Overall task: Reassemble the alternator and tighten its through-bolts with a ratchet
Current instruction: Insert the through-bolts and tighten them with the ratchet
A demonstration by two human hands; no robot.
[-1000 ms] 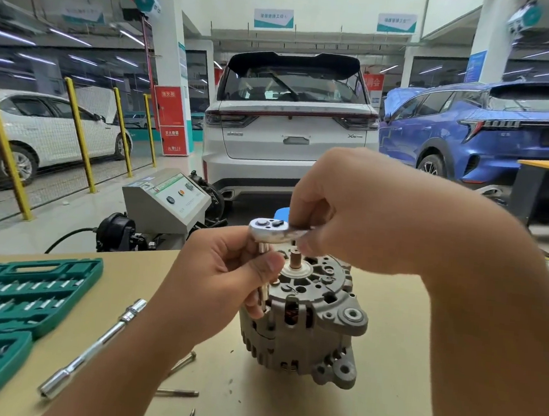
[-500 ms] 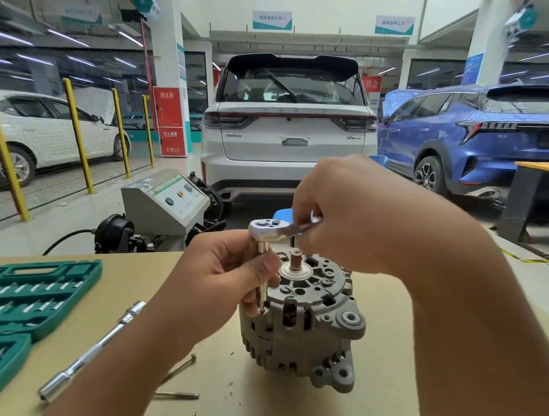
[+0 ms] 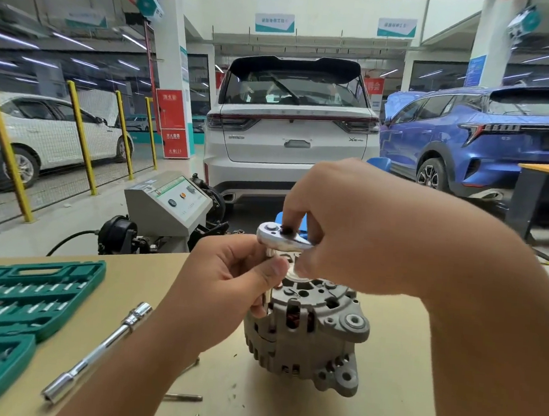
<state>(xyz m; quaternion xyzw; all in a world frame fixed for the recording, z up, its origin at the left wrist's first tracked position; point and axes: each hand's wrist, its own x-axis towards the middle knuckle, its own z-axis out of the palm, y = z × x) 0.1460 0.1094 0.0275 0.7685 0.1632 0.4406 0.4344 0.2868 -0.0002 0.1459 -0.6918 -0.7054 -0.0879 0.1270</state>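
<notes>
Crowding the alternator: both hands, ratchet, table edge behind.

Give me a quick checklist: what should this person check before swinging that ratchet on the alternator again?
1. Ratchet gripped by the right hand: ok.
2. Left hand steadying the extension under the ratchet head: ok.
3. Socket seated on the through-bolt: cannot tell, fingers hide it.
4. Alternator upright on the table: ok.
5. Loose bolts lying near the front edge, still to fit: not ok.
6. Ratchet direction switch setting: cannot tell.
</notes>
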